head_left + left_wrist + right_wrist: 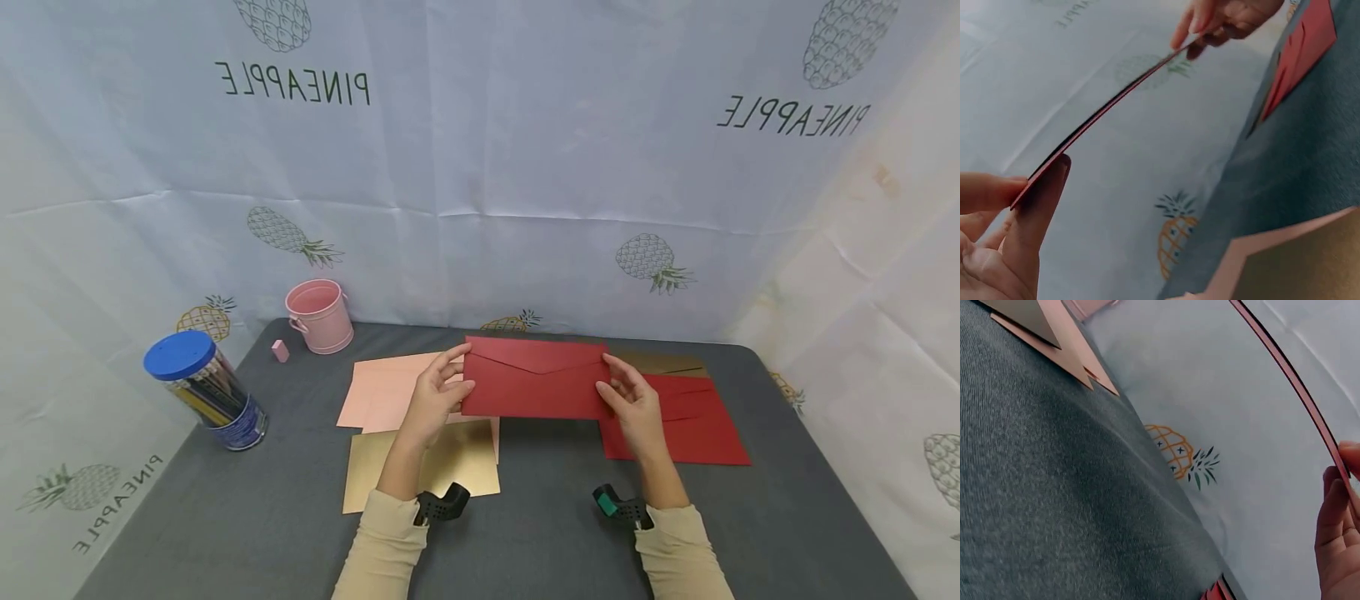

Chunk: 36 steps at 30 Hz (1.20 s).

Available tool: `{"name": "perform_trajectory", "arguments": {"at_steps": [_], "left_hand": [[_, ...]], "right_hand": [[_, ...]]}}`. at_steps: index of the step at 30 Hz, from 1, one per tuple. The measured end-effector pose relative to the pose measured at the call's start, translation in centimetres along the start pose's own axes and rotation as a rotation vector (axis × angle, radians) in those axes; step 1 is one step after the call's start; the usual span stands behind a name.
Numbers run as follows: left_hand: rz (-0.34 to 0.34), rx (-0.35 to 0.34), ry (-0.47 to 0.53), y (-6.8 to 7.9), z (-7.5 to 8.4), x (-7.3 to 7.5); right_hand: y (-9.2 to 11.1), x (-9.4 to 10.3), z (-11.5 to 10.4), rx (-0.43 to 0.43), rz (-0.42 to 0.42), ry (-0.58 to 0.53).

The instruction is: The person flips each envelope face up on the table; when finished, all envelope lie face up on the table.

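Observation:
A red envelope (536, 387) with a pointed flap is held up above the table, its flap side toward me. My left hand (438, 392) pinches its left end between thumb and fingers, and my right hand (632, 400) pinches the right end. Edge-on in the left wrist view, the envelope (1110, 106) bows slightly between the two hands. Below and left lie pink envelopes (382, 392) with a gold envelope (461, 462) overlapping them. Under my right hand, more red envelopes (697, 425) partly cover a darker gold envelope (660, 363).
At the back left of the grey table (547, 533) stands a pink bucket (322, 321), with a small pink block (281, 351) beside it. A clear jar of pencils with a blue lid (180, 356) stands at the left edge. Pineapple-print curtain (480, 167) hangs behind.

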<state>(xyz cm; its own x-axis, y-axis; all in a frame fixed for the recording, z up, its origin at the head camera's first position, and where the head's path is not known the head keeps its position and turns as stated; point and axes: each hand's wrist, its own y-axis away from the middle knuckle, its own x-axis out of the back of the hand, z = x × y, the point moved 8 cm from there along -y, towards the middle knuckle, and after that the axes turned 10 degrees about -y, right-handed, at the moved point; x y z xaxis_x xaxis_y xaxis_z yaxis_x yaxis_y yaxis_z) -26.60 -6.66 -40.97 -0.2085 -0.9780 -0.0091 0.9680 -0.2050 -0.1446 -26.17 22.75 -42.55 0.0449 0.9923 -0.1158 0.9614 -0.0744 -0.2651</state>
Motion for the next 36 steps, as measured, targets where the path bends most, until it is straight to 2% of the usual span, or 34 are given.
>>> {"name": "perform_trajectory", "arguments": {"at_steps": [3,6,9,13,17,23,27,31,34,36], "left_hand": [[-0.004,-0.004,-0.012,-0.2,-0.9,0.0],[0.000,-0.013,-0.044,-0.3,-1.1,-0.2],[-0.003,-0.012,-0.071,-0.2,-1.1,-1.3],[0.017,-0.006,-0.137,-0.2,-1.5,-3.8],[0.030,0.010,-0.197,0.4,-2.6,-7.3],[-0.058,0.053,-0.191,2.0,-4.9,-13.3],[-0.093,0.090,-0.199,2.3,-6.3,-16.6],[-0.063,0.128,-0.224,2.0,-7.2,-18.4],[-0.020,0.149,-0.268,1.6,-7.5,-19.1],[0.004,0.138,-0.304,1.4,-7.5,-19.4]], "right_hand": [[0.0,0.5,0.6,-0.040,0.010,0.020],[0.1,1.4,1.2,-0.056,-0.003,0.056],[0.7,2.9,0.9,-0.058,-0.012,0.128],[1.9,5.6,0.4,-0.037,-0.017,0.253],[3.8,8.9,0.2,-0.056,-0.007,0.390],[7.0,14.7,-0.1,-0.152,-0.018,0.653],[8.4,17.7,-0.3,-0.224,0.005,0.716],[8.7,19.7,-0.1,-0.268,0.033,0.753],[8.3,20.7,0.4,-0.280,0.040,0.791],[8.0,21.1,0.7,-0.279,0.045,0.813]]}}
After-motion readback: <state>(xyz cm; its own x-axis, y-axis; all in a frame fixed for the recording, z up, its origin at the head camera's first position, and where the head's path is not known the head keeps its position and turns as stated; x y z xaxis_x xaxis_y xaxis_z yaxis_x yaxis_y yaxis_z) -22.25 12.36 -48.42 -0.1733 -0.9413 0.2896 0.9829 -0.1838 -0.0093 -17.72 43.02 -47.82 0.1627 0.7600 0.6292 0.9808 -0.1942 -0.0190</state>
